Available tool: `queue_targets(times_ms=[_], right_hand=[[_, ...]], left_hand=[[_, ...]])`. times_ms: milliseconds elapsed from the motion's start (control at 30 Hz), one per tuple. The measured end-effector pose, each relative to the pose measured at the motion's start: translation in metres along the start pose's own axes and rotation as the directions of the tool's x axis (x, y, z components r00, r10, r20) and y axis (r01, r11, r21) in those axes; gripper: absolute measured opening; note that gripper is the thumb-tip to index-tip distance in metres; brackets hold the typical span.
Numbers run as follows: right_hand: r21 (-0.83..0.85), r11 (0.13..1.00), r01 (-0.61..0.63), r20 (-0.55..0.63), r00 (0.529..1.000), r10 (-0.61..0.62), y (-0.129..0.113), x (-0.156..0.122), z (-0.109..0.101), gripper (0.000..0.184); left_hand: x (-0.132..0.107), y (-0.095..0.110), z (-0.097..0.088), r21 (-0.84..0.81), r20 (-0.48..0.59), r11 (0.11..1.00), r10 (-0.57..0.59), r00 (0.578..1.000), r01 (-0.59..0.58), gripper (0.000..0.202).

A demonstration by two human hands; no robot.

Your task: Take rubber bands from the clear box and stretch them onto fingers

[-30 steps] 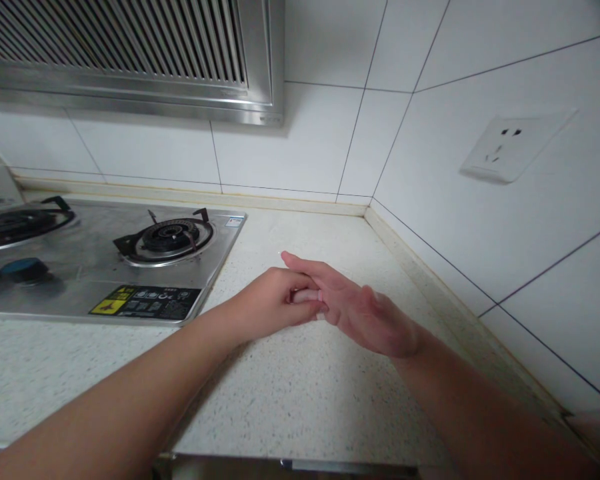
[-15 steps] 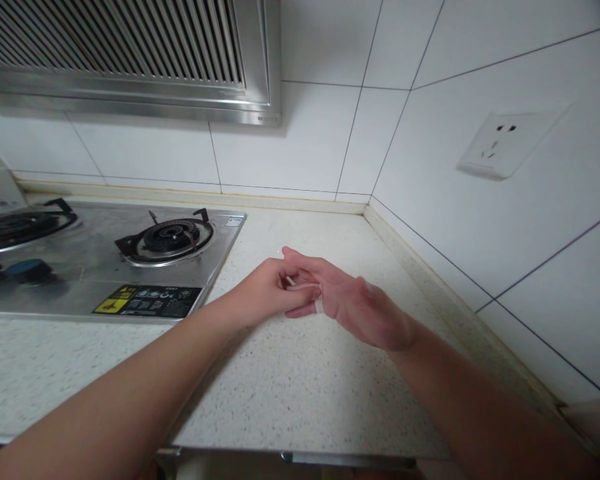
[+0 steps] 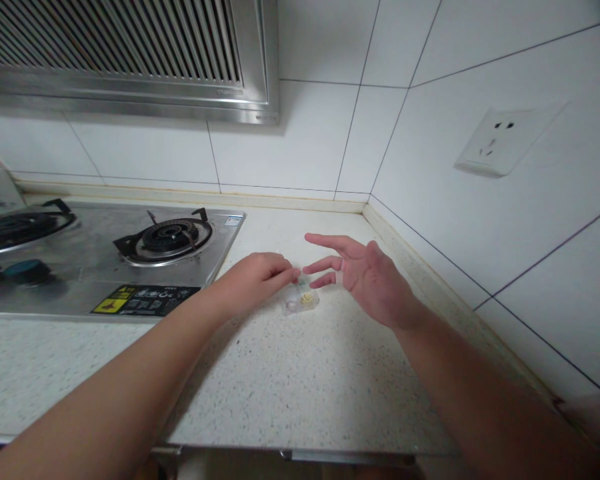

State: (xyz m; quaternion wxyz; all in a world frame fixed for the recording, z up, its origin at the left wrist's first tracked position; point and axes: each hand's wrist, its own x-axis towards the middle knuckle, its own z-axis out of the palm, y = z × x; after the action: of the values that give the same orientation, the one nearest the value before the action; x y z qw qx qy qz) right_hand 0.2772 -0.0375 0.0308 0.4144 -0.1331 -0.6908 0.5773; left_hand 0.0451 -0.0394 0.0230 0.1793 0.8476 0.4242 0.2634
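A small clear plastic case [image 3: 300, 303] lies on the counter, with little yellow, pale purple and greenish items in it. My left hand [image 3: 260, 283] is at its left rear edge, fingers curled and the thumb pressed to the forefinger. Whatever its fingertips pinch, if anything, is hidden. Just right of the case, my right hand [image 3: 373, 280] is raised with its fingers spread and nothing in them. A pale band [image 3: 339, 277] goes around one of its lower fingers. The fingertips of both hands are close together above the case's back edge.
To the left is a steel gas stove [image 3: 95, 267] with black burners [image 3: 173, 235] and knobs [image 3: 27, 271]. A range hood [image 3: 260, 80] overhangs it. The speckled counter [image 3: 300, 393] meets tiled walls, and a socket [image 3: 500, 140] is on the right wall.
My hands have parted: the right has moved right and spread its fingers, and the left has drawn slightly left. The clear case, hidden behind them before, now shows.
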Motion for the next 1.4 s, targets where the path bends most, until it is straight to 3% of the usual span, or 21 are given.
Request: queue_targets(times_ms=[167, 367, 600, 833, 933, 1133, 1267, 1400], right_hand=[[-0.062, 0.998, 0.009, -0.048, 0.999, -0.012, 0.001, 0.001, -0.003, 0.061], [-0.128, 0.991, -0.029, -0.042, 0.999, 0.023, 0.006, 0.0, -0.006, 0.063], [-0.166, 0.986, -0.02, -0.024, 1.0, 0.017, 0.005, 0.0, -0.006, 0.063], [-0.169, 0.985, -0.038, -0.019, 0.999, 0.036, 0.006, -0.001, -0.007, 0.065], [-0.161, 0.986, -0.034, -0.021, 0.999, 0.031, 0.008, -0.001, -0.007, 0.063], [-0.137, 0.989, -0.059, -0.032, 0.998, 0.055, 0.011, -0.002, -0.008, 0.062], [-0.072, 0.996, -0.054, -0.021, 0.998, 0.052, 0.009, 0.0, -0.002, 0.059], [-0.031, 0.999, -0.044, -0.016, 0.999, 0.043, 0.009, 0.001, 0.001, 0.058]], left_hand=[[0.0, 0.001, 0.001, 0.233, 0.133, 0.972, -0.074, 0.988, 0.041, 0.019], [0.004, 0.013, 0.003, 0.442, 0.134, 0.891, -0.18, 0.974, 0.104, 0.015], [0.006, 0.02, 0.006, 0.477, 0.152, 0.867, -0.244, 0.958, 0.146, 0.013], [0.002, 0.018, -0.002, 0.505, 0.15, 0.86, -0.173, 0.973, 0.075, 0.016], [-0.001, 0.017, -0.008, 0.4, 0.095, 0.914, -0.114, 0.989, 0.067, 0.019], [-0.002, 0.019, -0.007, 0.013, -0.061, 0.996, -0.09, 0.994, 0.091, 0.019], [0.001, 0.017, 0.005, -0.214, -0.153, 0.97, -0.151, 0.977, 0.116, 0.014], [0.005, 0.021, 0.014, -0.441, -0.143, 0.882, -0.254, 0.957, 0.168, 0.014]])
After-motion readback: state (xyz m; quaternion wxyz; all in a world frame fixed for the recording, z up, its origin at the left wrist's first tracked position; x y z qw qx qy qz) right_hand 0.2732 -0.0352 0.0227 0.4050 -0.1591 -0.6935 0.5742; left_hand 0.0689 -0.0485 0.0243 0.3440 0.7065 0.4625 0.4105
